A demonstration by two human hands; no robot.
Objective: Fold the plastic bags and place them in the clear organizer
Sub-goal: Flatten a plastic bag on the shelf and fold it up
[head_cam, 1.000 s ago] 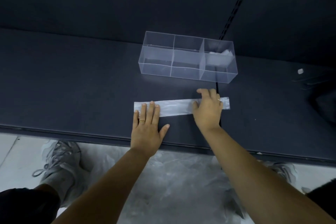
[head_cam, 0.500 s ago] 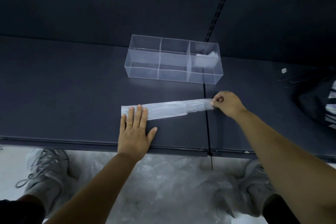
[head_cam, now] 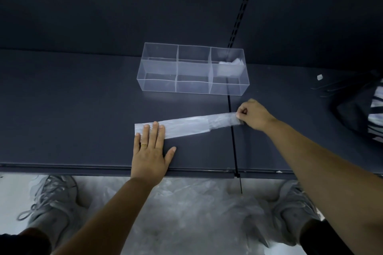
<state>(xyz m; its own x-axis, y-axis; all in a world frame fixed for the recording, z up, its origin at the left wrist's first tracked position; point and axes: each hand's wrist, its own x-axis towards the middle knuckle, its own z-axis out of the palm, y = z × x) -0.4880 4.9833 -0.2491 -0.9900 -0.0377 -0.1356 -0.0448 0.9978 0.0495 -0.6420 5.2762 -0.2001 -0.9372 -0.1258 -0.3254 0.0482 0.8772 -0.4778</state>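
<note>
- Currently, plastic bag [head_cam: 186, 126]: translucent, folded into a long narrow strip, lying on the dark shelf [head_cam: 83, 99] in front of the clear organizer [head_cam: 192, 70].
- Left hand [head_cam: 150, 151]: flat, fingers straight, pressing the strip's left end.
- Right hand [head_cam: 253, 115]: fingers curled, pinching the right end.

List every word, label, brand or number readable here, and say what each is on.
None: no text can be read. The plastic bag, the clear organizer and the table bear no print; the white scrap at the far right is too small to tell.
</note>
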